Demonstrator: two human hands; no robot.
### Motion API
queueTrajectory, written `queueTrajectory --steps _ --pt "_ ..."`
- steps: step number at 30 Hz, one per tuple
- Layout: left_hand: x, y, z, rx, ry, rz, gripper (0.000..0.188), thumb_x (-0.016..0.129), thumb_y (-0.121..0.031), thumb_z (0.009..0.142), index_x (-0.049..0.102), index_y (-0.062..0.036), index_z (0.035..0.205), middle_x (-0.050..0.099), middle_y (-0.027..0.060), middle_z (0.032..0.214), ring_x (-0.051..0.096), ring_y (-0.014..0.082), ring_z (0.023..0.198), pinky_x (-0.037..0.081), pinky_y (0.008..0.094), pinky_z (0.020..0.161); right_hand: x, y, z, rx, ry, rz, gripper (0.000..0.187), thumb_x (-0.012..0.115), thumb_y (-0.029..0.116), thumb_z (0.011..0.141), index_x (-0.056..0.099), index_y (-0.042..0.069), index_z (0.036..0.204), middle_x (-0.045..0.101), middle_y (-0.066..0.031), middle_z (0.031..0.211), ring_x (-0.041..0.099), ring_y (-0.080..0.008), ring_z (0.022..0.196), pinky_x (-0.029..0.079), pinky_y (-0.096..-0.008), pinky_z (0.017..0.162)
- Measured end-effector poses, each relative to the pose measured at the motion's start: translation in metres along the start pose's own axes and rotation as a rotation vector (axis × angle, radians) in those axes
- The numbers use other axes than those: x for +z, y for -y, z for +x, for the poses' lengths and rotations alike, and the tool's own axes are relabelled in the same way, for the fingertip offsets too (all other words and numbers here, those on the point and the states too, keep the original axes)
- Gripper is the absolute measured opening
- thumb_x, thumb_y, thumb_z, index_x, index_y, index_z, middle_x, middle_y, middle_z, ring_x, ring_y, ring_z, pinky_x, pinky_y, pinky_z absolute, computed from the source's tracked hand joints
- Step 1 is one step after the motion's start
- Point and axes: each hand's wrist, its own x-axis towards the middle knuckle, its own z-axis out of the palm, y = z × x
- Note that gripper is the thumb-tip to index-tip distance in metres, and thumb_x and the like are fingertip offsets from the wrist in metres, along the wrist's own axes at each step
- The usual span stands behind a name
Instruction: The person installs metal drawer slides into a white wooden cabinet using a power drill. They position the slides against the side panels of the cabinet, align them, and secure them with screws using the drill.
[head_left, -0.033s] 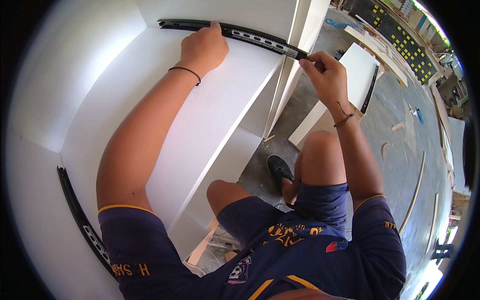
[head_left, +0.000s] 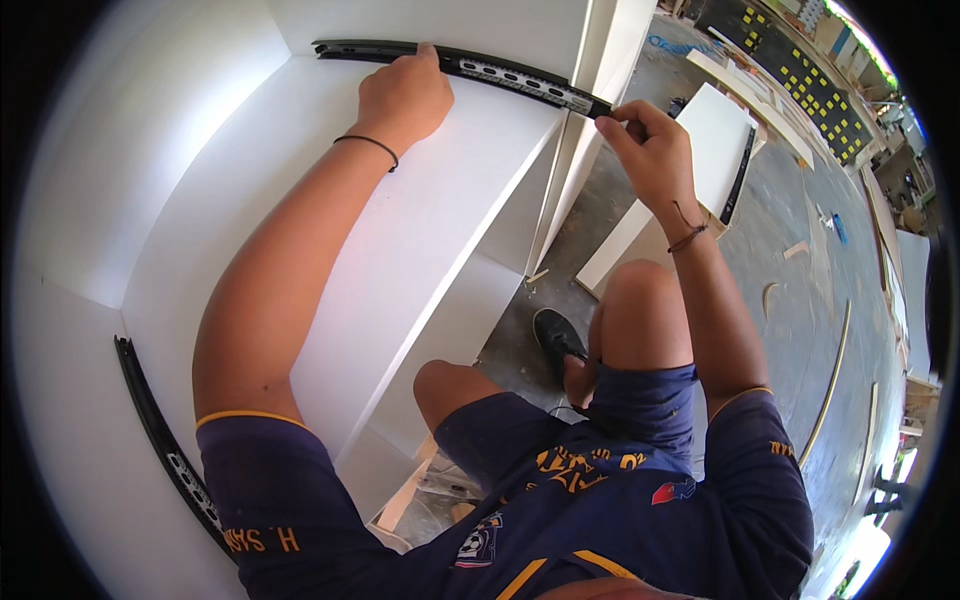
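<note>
A black metal drawer slide [head_left: 512,80] lies along the inner side wall of a white cabinet [head_left: 400,250], just above its shelf board. My left hand [head_left: 405,98] is curled against the slide's middle, one digit pressed on the rail. At the slide's front end, by the cabinet's front edge, the thumb and fingers of my right hand [head_left: 655,150] pinch the rail tip. A second black drawer slide [head_left: 160,430] runs along the opposite inner wall, partly hidden by my left sleeve. Any screws under my left hand are hidden.
Beyond the cabinet, a white drawer [head_left: 705,130] with a black slide on its side stands on the grey concrete floor [head_left: 790,370]. Wood strips [head_left: 828,385] and offcuts lie around to the right. Below the shelf is another compartment [head_left: 455,300].
</note>
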Motion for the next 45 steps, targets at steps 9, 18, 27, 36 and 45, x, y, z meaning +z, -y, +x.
queueTrajectory --steps 9,18,27,36,45 --pt "-0.003 0.001 0.0 -0.048 0.057 0.006 0.045 0.043 -0.02 0.087 0.05 -0.0006 0.128 0.068 0.0186 0.094 0.066 0.0344 0.087 0.051 0.0446 0.076 -0.009 0.01 -0.002 0.047 0.068 -0.054 0.027 0.068 0.023 0.081 0.067 0.001 0.096 0.051 -0.0051 0.056 0.048 -0.0144 0.051 0.041 -0.0307 0.052" --pt "0.012 0.017 0.009 -0.056 -0.025 0.005 0.046 0.043 -0.023 0.088 0.05 -0.011 0.132 0.065 0.0232 0.104 0.062 0.0411 0.096 0.048 0.0502 0.083 -0.087 -0.057 -0.102 0.402 0.464 0.444 0.03 0.049 0.002 0.08 0.06 0.0 0.107 0.061 -0.0015 0.085 0.053 -0.0083 0.068 0.046 -0.0228 0.064" --pt "0.008 0.016 0.011 -0.086 0.028 -0.043 0.048 0.038 -0.02 0.089 0.046 -0.0129 0.136 0.066 0.0192 0.096 0.064 0.0327 0.087 0.047 0.042 0.082 -0.118 -0.212 -0.204 0.943 0.194 0.597 0.021 0.053 0.0 0.085 0.057 -0.003 0.105 0.063 -0.012 0.097 0.065 -0.0194 0.08 0.056 -0.0285 0.074" --pt "0.005 0.01 0.007 -0.064 0.011 -0.1 0.049 0.037 -0.019 0.089 0.046 -0.0146 0.136 0.065 0.0147 0.077 0.061 0.0256 0.069 0.047 0.0386 0.072 -0.041 -0.318 -0.227 0.627 0.235 -0.348 0.019 0.064 0.018 0.078 0.067 0.003 0.09 0.068 -0.016 0.078 0.066 -0.0291 0.08 0.051 -0.0381 0.072" --pt "0.016 0.028 0.011 0.033 -0.094 -0.125 0.043 0.042 -0.018 0.088 0.051 -0.0149 0.13 0.066 0.0225 0.094 0.063 0.0395 0.086 0.047 0.046 0.078 -0.01 -0.32 -0.237 0.494 0.297 -0.231 0.019 0.059 0.013 0.072 0.063 0.001 0.086 0.064 -0.0203 0.081 0.063 -0.0372 0.078 0.049 -0.0419 0.07"
